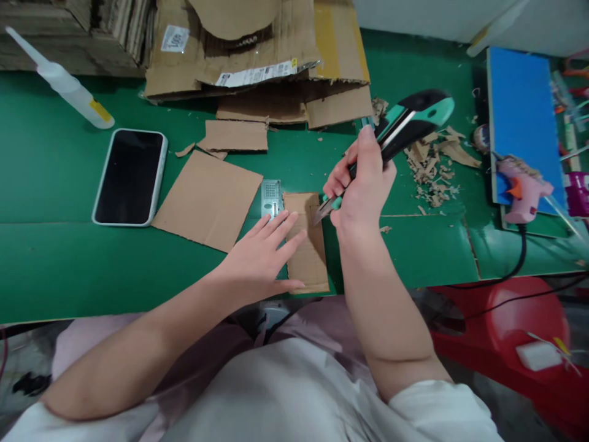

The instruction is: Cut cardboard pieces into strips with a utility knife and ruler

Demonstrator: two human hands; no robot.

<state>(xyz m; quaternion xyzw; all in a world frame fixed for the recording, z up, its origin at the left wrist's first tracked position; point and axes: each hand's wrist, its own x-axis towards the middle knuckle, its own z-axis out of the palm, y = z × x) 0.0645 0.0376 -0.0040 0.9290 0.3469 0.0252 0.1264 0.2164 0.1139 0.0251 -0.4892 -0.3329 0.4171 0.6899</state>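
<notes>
My right hand [363,184] is wrapped round a black and teal utility knife [409,123]. The knife's blade tip rests at the upper right part of a small cardboard rectangle [307,261] near the table's front edge. My left hand [262,258] lies with fingers spread over the left side of that cardboard. Partly under its fingertips is a clear ruler [270,191], running along the cardboard's left edge. A larger square piece of cardboard [209,199] lies to the left of the ruler.
A phone [131,177] and a white squeeze bottle [76,92] are at the left. Cardboard sheets [257,55] are piled at the back. Cardboard scraps [432,172], a pink glue gun [524,184] and a blue board [527,116] are at the right. A red stool [524,313] stands below.
</notes>
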